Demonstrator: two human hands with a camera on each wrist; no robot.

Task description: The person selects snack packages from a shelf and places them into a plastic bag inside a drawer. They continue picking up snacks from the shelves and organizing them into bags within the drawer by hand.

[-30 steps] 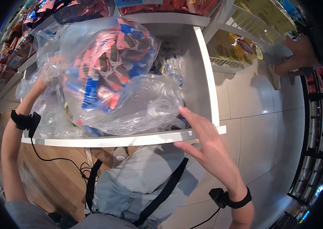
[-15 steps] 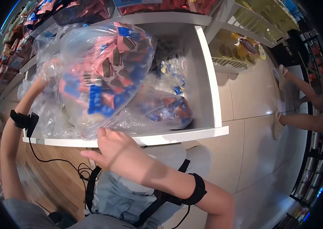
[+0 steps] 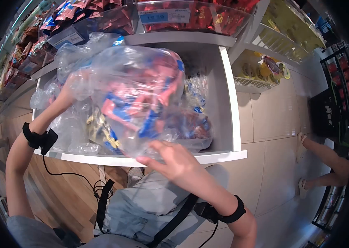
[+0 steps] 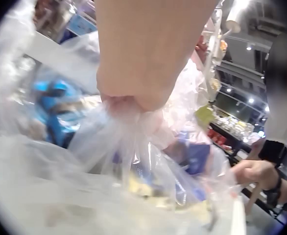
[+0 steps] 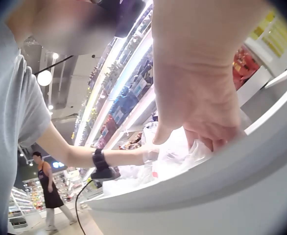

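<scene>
A clear plastic bag (image 3: 137, 95) full of pink and blue wrapped packets lies over an open white drawer (image 3: 191, 158). My left hand (image 3: 77, 84) grips its gathered plastic at the left; in the left wrist view that fist (image 4: 133, 100) is closed round the bunched neck. At the bag's near lower edge, my right hand (image 3: 182, 165) touches the plastic, thumb apart from the fingers. The right wrist view shows this hand (image 5: 197, 98) with its fingers bent against the plastic, fingertips partly hidden.
Inside the drawer are another bag of packets (image 3: 193, 128), yellow-and-blue packets (image 3: 104, 132) and loose clear plastic (image 3: 67, 130). Candy bins (image 3: 195, 18) stand behind it. A basket (image 3: 257, 80) is at the right, with a person's legs (image 3: 327, 159) beyond.
My right hand has come left from the drawer's right side to the bag's lower edge, then slightly back right. The held bag has shifted, uncovering another bag at the drawer's right.
</scene>
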